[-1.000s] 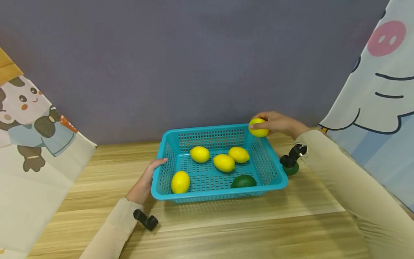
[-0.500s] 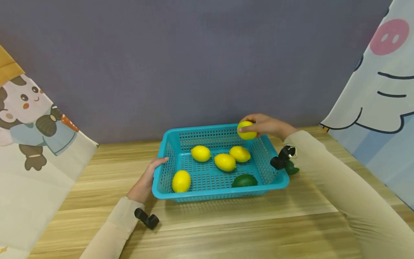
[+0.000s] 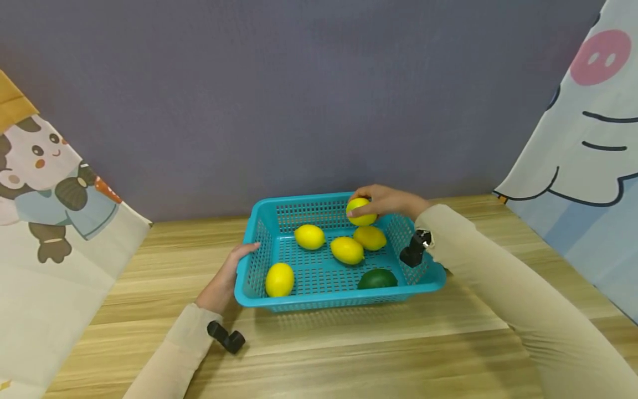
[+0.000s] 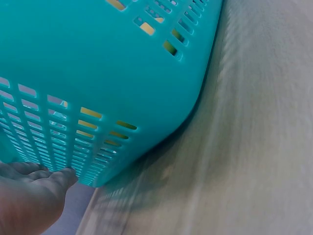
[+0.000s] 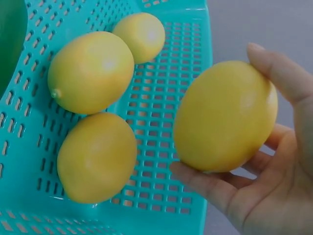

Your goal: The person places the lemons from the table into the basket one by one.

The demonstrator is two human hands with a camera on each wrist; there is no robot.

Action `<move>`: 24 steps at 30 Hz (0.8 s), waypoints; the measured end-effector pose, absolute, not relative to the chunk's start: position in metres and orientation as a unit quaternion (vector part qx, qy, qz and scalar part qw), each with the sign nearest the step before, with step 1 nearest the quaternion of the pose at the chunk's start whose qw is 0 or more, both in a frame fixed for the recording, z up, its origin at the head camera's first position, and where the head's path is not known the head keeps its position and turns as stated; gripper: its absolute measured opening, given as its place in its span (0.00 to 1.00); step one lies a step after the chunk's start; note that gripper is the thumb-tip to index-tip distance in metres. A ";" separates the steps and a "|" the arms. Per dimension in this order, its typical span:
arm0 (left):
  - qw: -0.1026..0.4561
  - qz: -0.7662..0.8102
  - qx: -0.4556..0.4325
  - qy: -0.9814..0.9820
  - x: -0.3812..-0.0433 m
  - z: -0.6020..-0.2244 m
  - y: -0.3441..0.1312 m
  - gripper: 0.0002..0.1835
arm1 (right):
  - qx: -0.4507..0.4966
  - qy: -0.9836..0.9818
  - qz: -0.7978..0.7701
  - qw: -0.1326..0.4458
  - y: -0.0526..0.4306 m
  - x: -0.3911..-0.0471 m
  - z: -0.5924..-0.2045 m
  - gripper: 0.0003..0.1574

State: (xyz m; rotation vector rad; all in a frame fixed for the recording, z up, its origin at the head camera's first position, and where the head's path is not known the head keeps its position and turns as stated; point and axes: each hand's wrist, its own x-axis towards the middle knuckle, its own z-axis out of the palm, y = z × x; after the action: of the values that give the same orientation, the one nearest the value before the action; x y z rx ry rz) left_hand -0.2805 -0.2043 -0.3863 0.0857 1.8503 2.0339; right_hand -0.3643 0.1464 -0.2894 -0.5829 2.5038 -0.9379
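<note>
A lemon (image 3: 360, 214) is held in my right hand (image 3: 389, 200), over the back right part of a turquoise plastic basket (image 3: 319, 297). The right wrist view shows thumb and fingers around that lemon (image 5: 226, 117), clear of the fruit below. My left hand (image 3: 225, 280) grips the basket's left side, with a digit over the rim; in the left wrist view the hand (image 4: 36, 196) lies against the slotted wall. Inside the basket rest several more lemons, among them one at the front left (image 3: 279, 280) and one near the middle (image 3: 346, 250).
A dark green fruit (image 3: 377, 279), perhaps an avocado, lies at the basket's front right. The basket stands on a wooden table (image 3: 309, 360) before a grey backdrop (image 3: 299, 100). Cartoon-printed cloths hang at left (image 3: 30, 310) and right (image 3: 593, 166).
My right hand has carried the lemon left and lower, from above the back right corner to inside the basket's outline. The right forearm now hides the green item outside. The left hand stays at the rim.
</note>
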 end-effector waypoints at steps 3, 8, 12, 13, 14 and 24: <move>0.196 0.724 0.027 0.661 -0.280 -0.386 -0.204 0.33 | -0.226 0.893 -0.328 0.208 0.140 -0.362 -0.289 0.34; 0.200 0.719 0.009 0.665 -0.279 -0.386 -0.204 0.34 | -0.265 0.886 -0.312 0.219 0.128 -0.361 -0.289 0.30; 0.200 0.720 0.009 0.664 -0.279 -0.385 -0.203 0.34 | -0.286 0.880 -0.300 0.234 0.119 -0.360 -0.289 0.26; 0.198 0.720 0.009 0.665 -0.279 -0.385 -0.203 0.34 | -0.287 0.880 -0.296 0.237 0.117 -0.359 -0.289 0.26; 0.197 0.720 0.007 0.665 -0.279 -0.385 -0.203 0.34 | -0.290 0.881 -0.290 0.236 0.115 -0.359 -0.289 0.26; 0.196 0.721 -0.002 0.665 -0.278 -0.387 -0.203 0.34 | -0.351 0.862 -0.258 0.260 0.092 -0.359 -0.298 0.32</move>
State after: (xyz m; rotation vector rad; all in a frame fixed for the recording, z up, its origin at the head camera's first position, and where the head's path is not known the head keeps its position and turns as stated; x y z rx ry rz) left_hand -0.2782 -0.2030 -0.3867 -0.0056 1.8615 2.0190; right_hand -0.3595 0.0915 -0.2981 -0.9499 2.3350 -0.6981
